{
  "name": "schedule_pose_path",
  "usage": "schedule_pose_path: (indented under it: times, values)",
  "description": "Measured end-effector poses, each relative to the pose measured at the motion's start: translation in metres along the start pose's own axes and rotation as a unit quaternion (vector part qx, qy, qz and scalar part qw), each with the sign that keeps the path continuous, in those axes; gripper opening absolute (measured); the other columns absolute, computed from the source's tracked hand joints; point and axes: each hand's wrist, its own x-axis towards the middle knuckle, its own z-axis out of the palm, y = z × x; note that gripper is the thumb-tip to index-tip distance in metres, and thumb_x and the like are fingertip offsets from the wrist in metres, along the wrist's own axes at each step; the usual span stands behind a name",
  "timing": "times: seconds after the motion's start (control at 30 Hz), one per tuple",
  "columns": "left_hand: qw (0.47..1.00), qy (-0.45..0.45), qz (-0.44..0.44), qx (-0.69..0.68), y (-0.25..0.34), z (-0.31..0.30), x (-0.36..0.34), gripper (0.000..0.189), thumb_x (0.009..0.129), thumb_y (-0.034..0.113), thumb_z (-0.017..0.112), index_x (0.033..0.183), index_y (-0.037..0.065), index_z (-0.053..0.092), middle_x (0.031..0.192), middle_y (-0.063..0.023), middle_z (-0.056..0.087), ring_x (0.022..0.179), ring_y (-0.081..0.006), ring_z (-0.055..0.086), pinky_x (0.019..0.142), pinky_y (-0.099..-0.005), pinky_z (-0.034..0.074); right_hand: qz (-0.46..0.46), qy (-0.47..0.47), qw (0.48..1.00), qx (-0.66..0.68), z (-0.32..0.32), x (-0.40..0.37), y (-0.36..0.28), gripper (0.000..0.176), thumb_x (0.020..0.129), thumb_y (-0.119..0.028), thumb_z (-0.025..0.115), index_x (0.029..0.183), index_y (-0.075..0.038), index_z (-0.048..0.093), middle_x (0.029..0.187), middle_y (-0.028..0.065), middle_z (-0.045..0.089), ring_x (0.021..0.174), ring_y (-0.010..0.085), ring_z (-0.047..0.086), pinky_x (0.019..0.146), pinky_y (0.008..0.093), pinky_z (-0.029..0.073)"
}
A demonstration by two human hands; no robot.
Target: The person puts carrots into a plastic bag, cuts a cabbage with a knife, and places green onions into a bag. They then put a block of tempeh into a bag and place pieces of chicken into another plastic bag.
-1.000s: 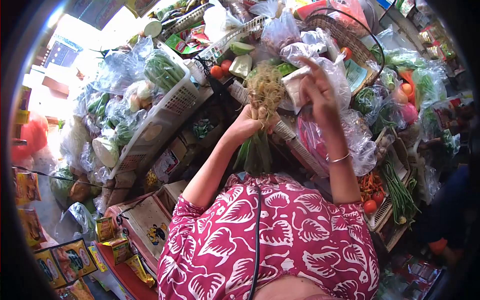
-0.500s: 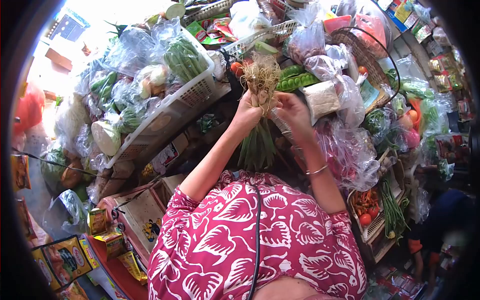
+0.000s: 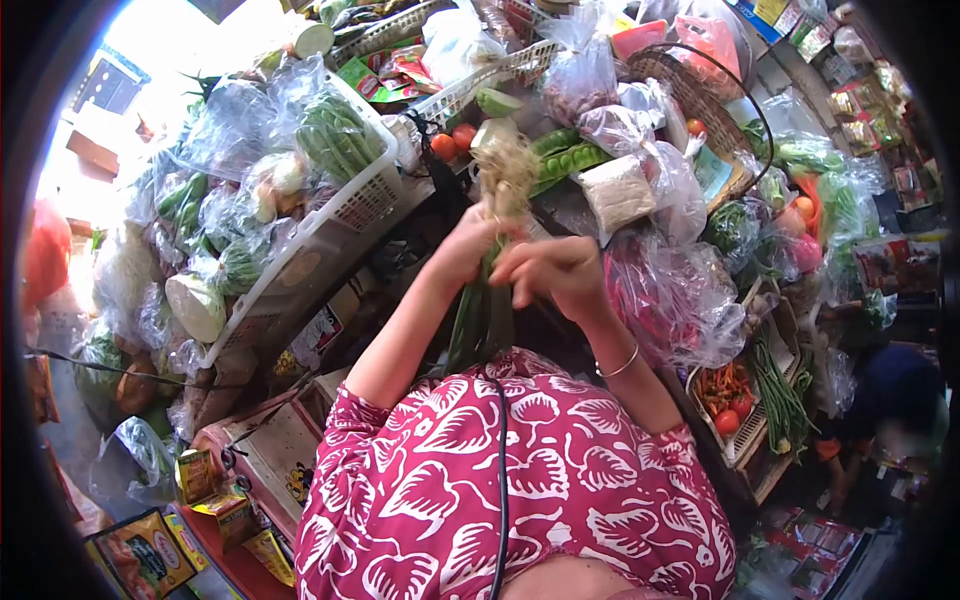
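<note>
A bunch of spring onions (image 3: 505, 170) stands root end up in front of my chest, its pale roots blurred and its green leaves hanging down. My left hand (image 3: 468, 243) is closed around the white stems just under the roots. Close on the right, my right hand (image 3: 560, 272) has its fingers bent and apart, tips right at the green part below the left hand. Motion smears those fingers a little, and no object shows in them. A metal bangle (image 3: 618, 361) circles the right wrist.
At left, a white plastic crate (image 3: 300, 262) holds bagged vegetables. Beyond the bunch lie tomatoes (image 3: 444, 147) and green bean pods (image 3: 570, 165). A white block in plastic (image 3: 616, 196) and a wicker basket (image 3: 700, 75) stand to the right. Another person (image 3: 890, 410) bends at far right.
The right hand has left the stems near the roots and moved down, its fingers loosening. The left hand keeps its hold, and the bunch has shifted slightly down and left.
</note>
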Motion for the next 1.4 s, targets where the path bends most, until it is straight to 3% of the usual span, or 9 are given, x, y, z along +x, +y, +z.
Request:
schedule_pose_path:
  times: [0.13, 0.23, 0.47, 0.6, 0.73, 0.93, 1.13, 1.27, 1.4]
  values:
    - [0.999, -0.005, 0.028, -0.041, 0.015, -0.005, -0.009, 0.028, 0.075, 0.01, 0.067, 0.098, 0.005, 0.053, 0.07, 0.0011, 0.052, 0.056, -0.0069, 0.05, 0.048, -0.0206, 0.04, -0.17, 0.194, 0.892, 0.37, -0.016, 0.016, 0.014, 0.051, 0.085, -0.011, 0.055, 0.129, 0.004, 0.033, 0.129, 0.0179, 0.041, 0.115, 0.0217, 0.047, 0.081, 0.0264, 0.046]
    - [0.989, -0.125, 0.045, 0.068, 0.009, 0.009, -0.014, 0.063, 0.075, 0.002, 0.062, 0.13, 0.008, 0.031, 0.083, -0.0037, 0.055, 0.069, -0.011, 0.055, 0.054, -0.0233, 0.044, -0.152, 0.178, 0.972, 0.023, -0.037, 0.014, 0.014, 0.066, 0.074, -0.026, 0.069, 0.125, 0.003, 0.041, 0.12, 0.0146, 0.05, 0.107, 0.0208, 0.051, 0.085, 0.0301, 0.043]
    - [0.941, -0.115, 0.008, 0.319, -0.019, 0.043, -0.015, 0.081, 0.069, -0.005, 0.062, 0.137, 0.008, 0.021, 0.109, -0.0061, 0.054, 0.092, -0.0124, 0.054, 0.074, -0.0272, 0.047, 0.01, 0.088, 0.886, -0.454, -0.044, 0.008, -0.024, 0.044, 0.067, -0.019, 0.068, 0.107, -0.001, 0.056, 0.106, 0.012, 0.059, 0.094, 0.0148, 0.055, 0.082, 0.0286, 0.044]
    - [0.988, -0.049, 0.039, 0.141, 0.023, 0.053, -0.018, 0.069, 0.07, -0.012, 0.054, 0.131, 0.008, 0.029, 0.086, -0.0031, 0.053, 0.072, -0.0096, 0.054, 0.054, -0.0223, 0.044, -0.206, 0.236, 0.949, 0.027, -0.046, 0.014, -0.005, 0.088, 0.063, -0.024, 0.077, 0.131, -0.001, 0.026, 0.129, 0.0165, 0.039, 0.114, 0.0255, 0.043, 0.089, 0.0312, 0.039]
    - [0.968, -0.022, 0.25, 0.017, 0.086, 0.064, -0.011, 0.046, 0.081, 0.008, 0.057, 0.123, 0.003, 0.038, 0.071, -0.0025, 0.05, 0.056, -0.0097, 0.05, 0.05, -0.0232, 0.04, -0.197, 0.156, 0.966, -0.067, -0.035, 0.002, 0.005, 0.114, 0.058, -0.028, 0.082, 0.137, -0.002, 0.005, 0.136, 0.0176, 0.028, 0.121, 0.0277, 0.034, 0.098, 0.0326, 0.032]
    - [0.966, 0.074, 0.215, -0.126, 0.13, 0.114, 0.011, 0.038, 0.082, 0.028, 0.062, 0.107, 0.002, 0.051, 0.079, -0.0023, 0.054, 0.061, -0.0104, 0.052, 0.055, -0.0266, 0.045, -0.198, 0.135, 0.944, -0.229, -0.024, -0.024, -0.03, 0.11, 0.058, -0.022, 0.081, 0.138, -0.003, 0.008, 0.13, 0.0212, 0.034, 0.119, 0.0256, 0.036, 0.101, 0.0342, 0.027]
    - [0.98, -0.03, 0.196, 0.016, 0.083, 0.107, 0.008, 0.055, 0.089, 0.041, 0.045, 0.135, 0.014, 0.029, 0.137, -0.0095, 0.03, 0.127, -0.0241, 0.026, 0.098, -0.0497, 0.024, -0.079, 0.196, 0.962, -0.172, -0.078, -0.111, -0.101, 0.083, 0.063, 0.008, 0.065, 0.134, -0.009, 0.026, 0.117, 0.016, 0.052, 0.105, 0.0221, 0.053, 0.093, 0.0318, 0.041]
    - [0.988, 0.087, 0.127, 0.017, 0.031, 0.058, -0.005, 0.037, 0.092, 0.026, 0.046, 0.122, 0.004, 0.044, 0.109, -0.009, 0.054, 0.093, -0.0177, 0.055, 0.076, -0.0282, 0.045, -0.016, 0.298, 0.919, -0.257, -0.159, -0.154, -0.09, 0.079, 0.063, 0.0, 0.068, 0.132, -0.009, 0.031, 0.116, 0.0131, 0.053, 0.102, 0.0205, 0.054, 0.091, 0.0307, 0.041]
    - [0.996, 0.046, 0.001, -0.079, -0.039, -0.029, -0.021, 0.031, 0.092, 0.031, 0.046, 0.099, 0.003, 0.057, 0.064, 0.0009, 0.048, 0.043, -0.0113, 0.039, 0.048, -0.0257, 0.04, 0.065, 0.361, 0.834, -0.412, -0.233, -0.153, -0.062, 0.077, 0.064, -0.019, 0.072, 0.131, -0.008, 0.034, 0.117, 0.0153, 0.051, 0.104, 0.0245, 0.052, 0.093, 0.0321, 0.039]
